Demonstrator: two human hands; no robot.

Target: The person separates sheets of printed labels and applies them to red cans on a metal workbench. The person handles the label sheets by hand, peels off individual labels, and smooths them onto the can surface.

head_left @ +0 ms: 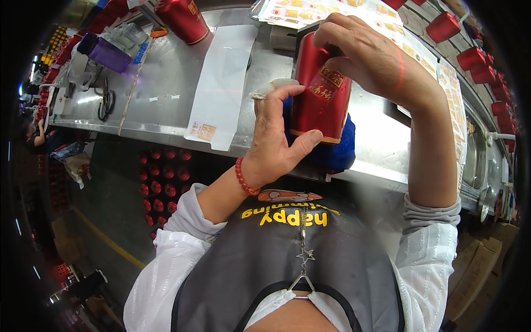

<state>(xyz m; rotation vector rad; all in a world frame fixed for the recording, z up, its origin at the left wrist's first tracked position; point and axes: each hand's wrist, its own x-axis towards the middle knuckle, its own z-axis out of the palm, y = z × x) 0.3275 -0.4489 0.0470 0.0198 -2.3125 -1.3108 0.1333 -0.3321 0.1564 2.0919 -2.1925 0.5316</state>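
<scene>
A glossy red canister (310, 113) with gold markings lies tilted in front of me on a blue cloth (343, 152). My left hand (276, 130) grips its near left side, with a pale cover on one finger and the thumb by the near end. My right hand (365, 58) bends over the far right side, its fingers curled against the canister near a square gold label (332, 76). The right fingertips are partly hidden. Left of the canister, a white backing strip (221, 83) bears one gold label near its close end.
Sheets of gold labels (332, 11) lie at the far side. Another red canister (182, 22) stands far left, near a purple bottle (105, 52) and black scissors (106, 102). Red canisters (475, 58) line a conveyor at right; several more sit below the metal table's front edge (160, 130).
</scene>
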